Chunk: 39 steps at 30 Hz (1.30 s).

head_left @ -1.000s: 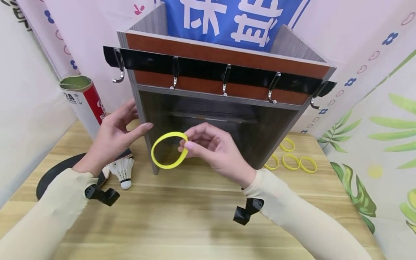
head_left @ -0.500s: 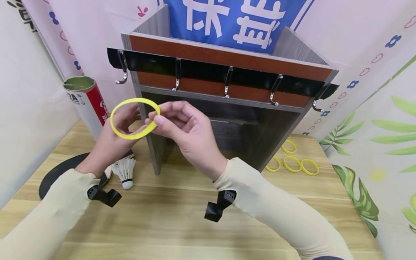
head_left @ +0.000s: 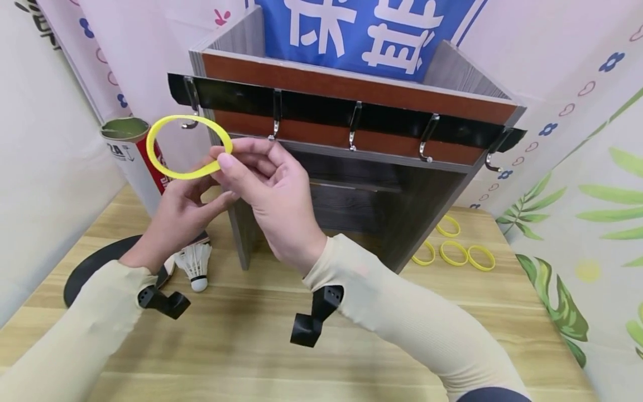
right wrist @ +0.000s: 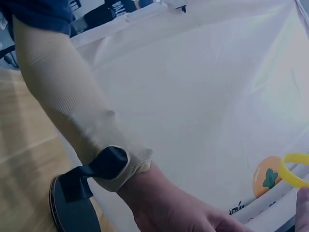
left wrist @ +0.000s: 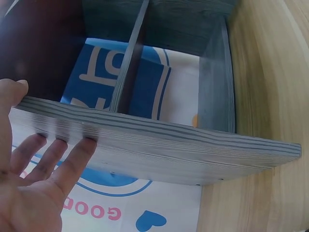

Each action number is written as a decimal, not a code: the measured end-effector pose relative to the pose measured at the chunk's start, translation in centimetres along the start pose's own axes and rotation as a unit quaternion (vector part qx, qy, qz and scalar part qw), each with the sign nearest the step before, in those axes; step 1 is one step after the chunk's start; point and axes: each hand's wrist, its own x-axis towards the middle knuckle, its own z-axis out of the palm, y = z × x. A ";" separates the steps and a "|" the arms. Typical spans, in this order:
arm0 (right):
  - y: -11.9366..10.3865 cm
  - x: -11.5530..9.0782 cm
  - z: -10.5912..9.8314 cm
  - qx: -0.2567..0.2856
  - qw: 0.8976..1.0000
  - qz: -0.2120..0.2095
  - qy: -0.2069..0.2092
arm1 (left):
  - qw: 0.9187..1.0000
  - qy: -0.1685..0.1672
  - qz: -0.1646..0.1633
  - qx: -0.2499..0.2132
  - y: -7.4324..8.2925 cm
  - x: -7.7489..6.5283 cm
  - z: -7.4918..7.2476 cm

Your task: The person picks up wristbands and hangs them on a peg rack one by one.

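Note:
My right hand [head_left: 273, 192] pinches a thin yellow ring [head_left: 176, 176] between thumb and fingertips. The ring is tilted, and the leftmost metal hook [head_left: 190, 124] shows through it from behind. Below it, my left hand [head_left: 183, 209] holds the left side panel of a grey wooden shelf unit [head_left: 361, 64]. In the left wrist view the thumb is over the panel's edge [left wrist: 193, 130] and the fingers [left wrist: 79, 159] lie on its outer face. A black strip [head_left: 316, 103] with several hooks runs along the shelf's front. The right wrist view shows the ring [right wrist: 292, 181] at its right edge.
Several more yellow rings [head_left: 454, 253] lie on the wooden table [head_left: 241, 346] right of the shelf. A shuttlecock [head_left: 195, 265], a black paddle [head_left: 95, 265] and a red-and-white tube [head_left: 132, 159] stand or lie at the left. Printed cloth hangs behind.
My right hand has carried the yellow ring left and up from in front of the shelf opening to the leftmost hook. The left hand stays at the shelf's side.

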 end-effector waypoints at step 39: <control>2.1 -1.4 -5.3 -0.191 0.978 0.025 -0.078 | 0.999 0.003 -0.020 0.028 0.2 0.0 0.1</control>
